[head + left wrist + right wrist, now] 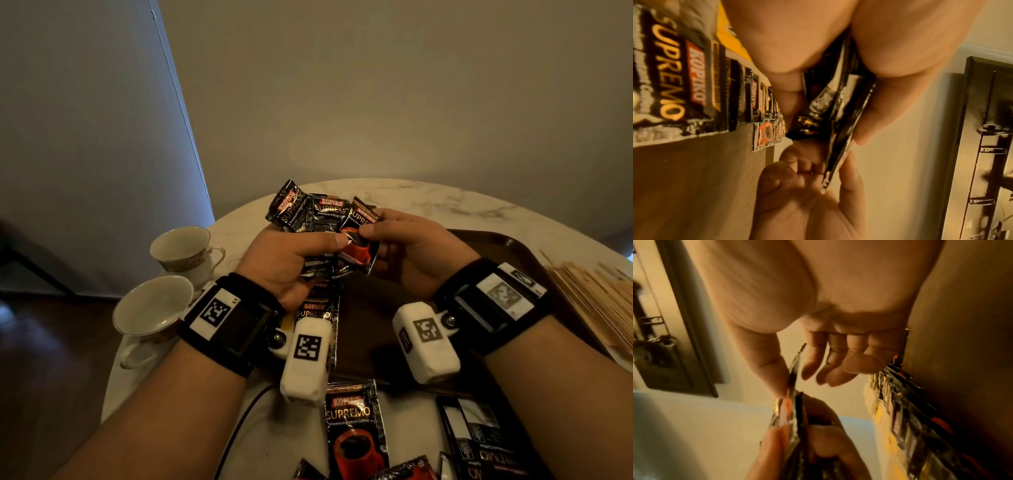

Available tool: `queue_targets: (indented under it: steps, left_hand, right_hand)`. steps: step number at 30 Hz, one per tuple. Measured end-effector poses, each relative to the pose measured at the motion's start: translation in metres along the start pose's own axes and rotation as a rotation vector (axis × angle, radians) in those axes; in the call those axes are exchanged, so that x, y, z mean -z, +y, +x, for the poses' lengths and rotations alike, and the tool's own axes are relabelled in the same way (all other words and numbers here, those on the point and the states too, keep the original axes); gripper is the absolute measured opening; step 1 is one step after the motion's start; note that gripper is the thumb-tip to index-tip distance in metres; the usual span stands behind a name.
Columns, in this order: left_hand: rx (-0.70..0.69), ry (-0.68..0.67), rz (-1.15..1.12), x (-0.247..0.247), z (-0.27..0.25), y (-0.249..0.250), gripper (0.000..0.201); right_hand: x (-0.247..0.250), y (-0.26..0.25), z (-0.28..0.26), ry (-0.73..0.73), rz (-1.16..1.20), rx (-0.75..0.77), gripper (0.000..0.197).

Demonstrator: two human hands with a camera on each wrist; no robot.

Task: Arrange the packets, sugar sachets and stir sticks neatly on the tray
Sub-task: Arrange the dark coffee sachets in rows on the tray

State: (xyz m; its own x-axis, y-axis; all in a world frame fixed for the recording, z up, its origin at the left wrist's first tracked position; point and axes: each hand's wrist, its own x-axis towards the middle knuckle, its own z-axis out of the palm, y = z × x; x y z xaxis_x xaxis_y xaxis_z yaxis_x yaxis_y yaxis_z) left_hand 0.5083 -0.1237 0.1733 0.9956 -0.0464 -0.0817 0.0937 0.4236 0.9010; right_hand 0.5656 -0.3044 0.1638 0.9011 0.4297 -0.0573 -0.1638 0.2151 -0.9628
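Coffee packets [310, 212]: we are fanning them upright in our left hand [291, 255], its grip clamped around them, while our right hand [407, 245] is pinching the nearest one [358, 240] above the tray [507, 250].

Both forearms are left bare, with no sleeve seen. A wide black strap [236, 325] is worn round the left wrist and a matching black strap [493, 305] round the right. A white plate printed with a black square code marker is fixed on top of each strap. A rounded white camera housing [306, 359], also marked with a code, is hinged by a metal screw to the left strap, and a second housing [426, 342] to the right.
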Motion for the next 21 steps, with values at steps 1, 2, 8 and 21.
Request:
queue_targets:
  steps: [1,2,8,21]
  left_hand:
    - [-0.008,0.004,0.009,0.001,0.001,0.000,0.058]
    - [-0.016,0.015,0.018,0.002,0.001,-0.001,0.059]
    - [-0.024,0.082,0.038,0.006,0.007,-0.003,0.063]
    - [-0.091,0.246,-0.027,0.019,0.023,-0.005,0.043]
  right_hand:
    - [0.001,0.000,0.000,-0.004,0.033,-0.003,0.039]
    - [0.002,0.000,0.000,0.005,0.059,-0.001,0.040]
    - [-0.003,0.003,0.004,0.200,0.179,-0.013,0.023]
    - [0.006,-0.010,0.005,0.418,0.041,0.005,0.012]
